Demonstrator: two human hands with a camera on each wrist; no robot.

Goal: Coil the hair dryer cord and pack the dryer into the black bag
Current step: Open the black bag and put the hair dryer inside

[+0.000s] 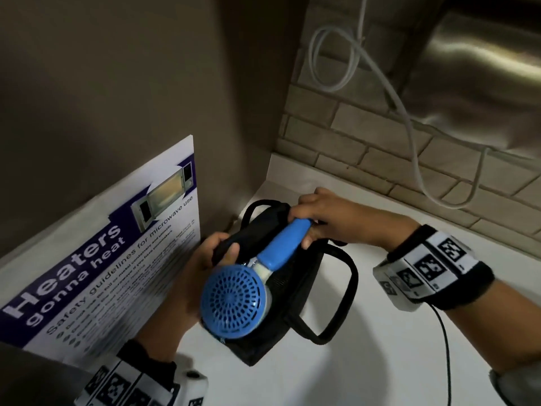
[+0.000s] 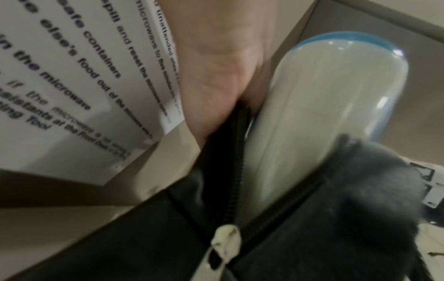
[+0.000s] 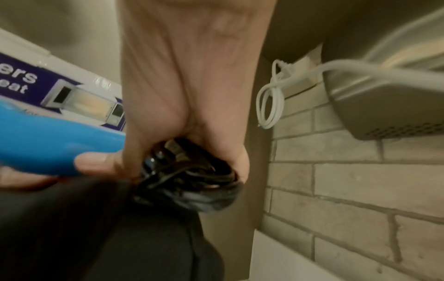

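Hair dryer [image 1: 237, 297] sits partway in the open black bag [image 1: 295, 288] on the white desk [image 1: 395, 361], blue grille end up and toward the camera, handle angled away. Right hand [image 1: 325, 218] fingers wrap the blue handle end plus the coiled black cord [image 3: 190, 180]. Left hand [image 1: 202, 265] pinches the bag's edge by the zipper [image 2: 225, 241]. Microwave safety poster [image 1: 96, 259] leans on the left wall.

Before us: glossy blue plastic dryer [image 1: 234, 300], matt black cloth bag [image 1: 295, 288], rough brick wall [image 1: 366, 142], brushed metal housing [image 1: 474, 74].
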